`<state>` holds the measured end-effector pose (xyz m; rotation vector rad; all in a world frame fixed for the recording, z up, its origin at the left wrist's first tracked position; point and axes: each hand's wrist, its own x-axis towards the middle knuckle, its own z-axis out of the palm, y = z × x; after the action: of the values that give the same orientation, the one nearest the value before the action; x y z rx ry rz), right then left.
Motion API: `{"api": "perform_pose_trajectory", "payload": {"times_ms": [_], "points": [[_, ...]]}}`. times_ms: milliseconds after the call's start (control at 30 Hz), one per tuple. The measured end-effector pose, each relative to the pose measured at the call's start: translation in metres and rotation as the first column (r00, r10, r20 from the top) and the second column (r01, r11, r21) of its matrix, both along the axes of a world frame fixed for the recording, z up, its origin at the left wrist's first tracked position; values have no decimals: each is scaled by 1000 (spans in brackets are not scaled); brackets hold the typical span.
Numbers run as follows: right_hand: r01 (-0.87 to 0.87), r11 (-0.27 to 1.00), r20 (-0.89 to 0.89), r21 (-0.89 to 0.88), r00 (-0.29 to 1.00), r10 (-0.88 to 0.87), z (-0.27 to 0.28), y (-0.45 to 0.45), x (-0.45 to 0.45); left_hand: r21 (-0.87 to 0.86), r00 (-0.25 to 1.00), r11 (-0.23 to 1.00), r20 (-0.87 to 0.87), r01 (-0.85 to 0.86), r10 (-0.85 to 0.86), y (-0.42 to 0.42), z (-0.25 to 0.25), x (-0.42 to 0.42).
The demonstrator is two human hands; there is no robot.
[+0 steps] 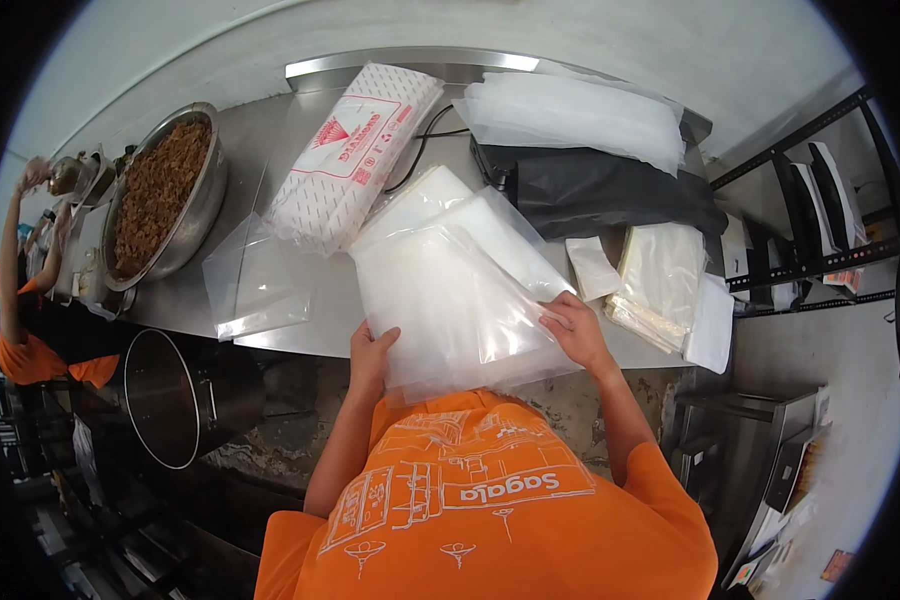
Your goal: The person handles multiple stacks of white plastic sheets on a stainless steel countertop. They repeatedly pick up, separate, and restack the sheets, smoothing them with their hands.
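In the head view, a stack of clear plastic bags [435,300] lies at the near edge of the steel table. My left hand [373,352] grips the stack's left side, thumb on top. At its right side, my right hand [574,330] pinches the bags between thumb and fingers. More clear bags [506,240] fan out beneath and behind. A single clear plastic sheet or bag [259,281] lies flat to the left. Behind my left hand rests a printed white and red plastic package [356,157]. Small pale bags [664,270] are piled to the right.
A steel bowl of brown shredded food [166,187] stands at the left, near a co-worker's raised arm [11,255]. Black plastic [607,191] and translucent sheets [570,112] lie at the back right. A large metal pot [195,397] stands below the table's left edge; metal shelving [817,266] is at the right.
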<state>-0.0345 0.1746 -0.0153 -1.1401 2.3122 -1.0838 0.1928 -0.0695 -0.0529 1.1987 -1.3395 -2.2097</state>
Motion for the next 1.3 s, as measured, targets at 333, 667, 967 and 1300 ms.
{"api": "perform_pose_trajectory", "payload": {"times_ms": [333, 667, 967, 1300], "points": [[27, 960, -4, -279, 1000, -29, 47, -22, -17, -69, 968, 982, -193, -177, 161, -7, 14, 9], [362, 687, 268, -630, 932, -244, 70, -79, -20, -560, 940, 787, -335, -259, 71, -43, 109, -48], [499, 674, 327, -545, 867, -376, 17, -107, -24, -587, 940, 745, -297, -317, 165, -52, 70, -93], [477, 735, 339, -482, 875, -346, -20, -101, -36, -551, 947, 791, -301, -266, 109, -64, 21, -97]]}}
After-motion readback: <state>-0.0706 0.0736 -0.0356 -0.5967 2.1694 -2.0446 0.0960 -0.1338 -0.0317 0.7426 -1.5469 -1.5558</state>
